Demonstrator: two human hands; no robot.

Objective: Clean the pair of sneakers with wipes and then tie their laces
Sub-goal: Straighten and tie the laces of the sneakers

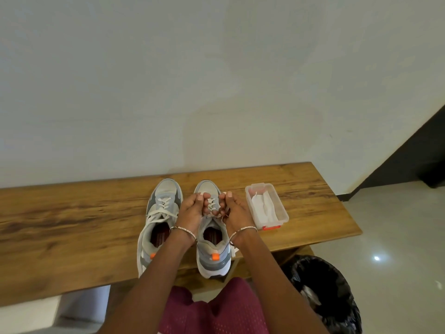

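Wood-grain table (72, 225) against white wall (216, 80); pale glossy floor (385, 225), black-lined bin (325, 292) at right. Left grip (192, 209) and right grip (235, 209) curl round laces (212, 205) of 1 sneaker (213, 268).

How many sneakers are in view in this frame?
2. The left sneaker stands on the bench; the right sneaker stands beside it, where the left hand and right hand pinch its laces. No others show.

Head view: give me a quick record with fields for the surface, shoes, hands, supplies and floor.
surface: wooden bench
shoes: left sneaker and right sneaker, side by side
hands: left hand and right hand pinch the right sneaker's laces
supplies: wipes in open clear box, right of the sneakers
floor: black-lined bin at right
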